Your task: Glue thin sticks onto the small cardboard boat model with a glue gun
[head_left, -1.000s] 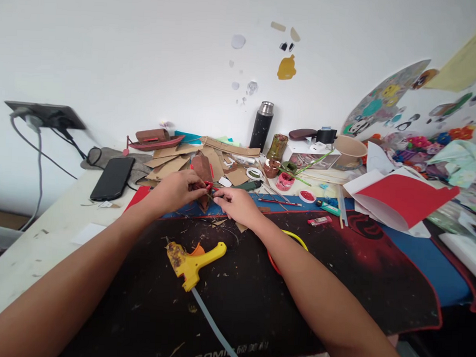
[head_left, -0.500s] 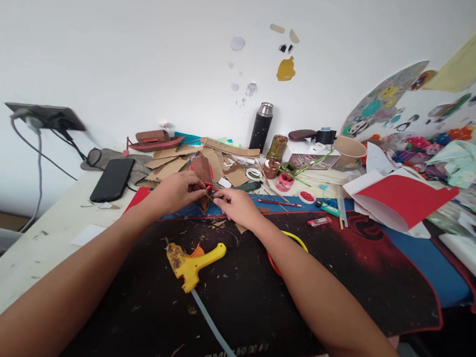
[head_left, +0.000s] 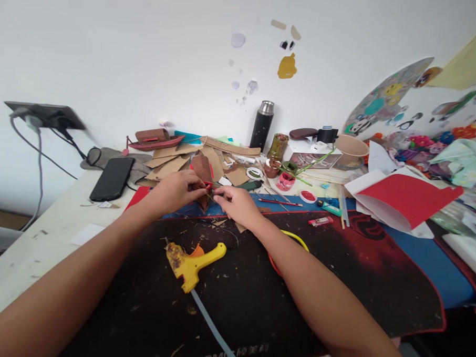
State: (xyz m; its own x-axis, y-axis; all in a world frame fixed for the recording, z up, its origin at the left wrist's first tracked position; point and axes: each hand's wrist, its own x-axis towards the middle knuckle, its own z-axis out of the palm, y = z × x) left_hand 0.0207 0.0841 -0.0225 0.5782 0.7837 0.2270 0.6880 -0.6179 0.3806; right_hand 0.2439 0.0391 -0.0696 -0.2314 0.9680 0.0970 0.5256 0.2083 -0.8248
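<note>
Left hand (head_left: 178, 192) grips brown model (head_left: 202, 169) at mat's (head_left: 149, 301) far edge; right hand (head_left: 237, 203) pinches something thin, probably a stick. Uneven finger pressure could crease the model; a dropped forearm could knock the glue gun (head_left: 189, 263).

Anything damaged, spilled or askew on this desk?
No obvious spill. Yellow glue gun has brown stains toward its nozzle end; can't tell if paint or scorching. Small scraps litter the black mat, so it looks untidy.

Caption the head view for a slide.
Left hand and right hand pinch closely at a brown craft piece, beyond a yellow glue gun.
</note>
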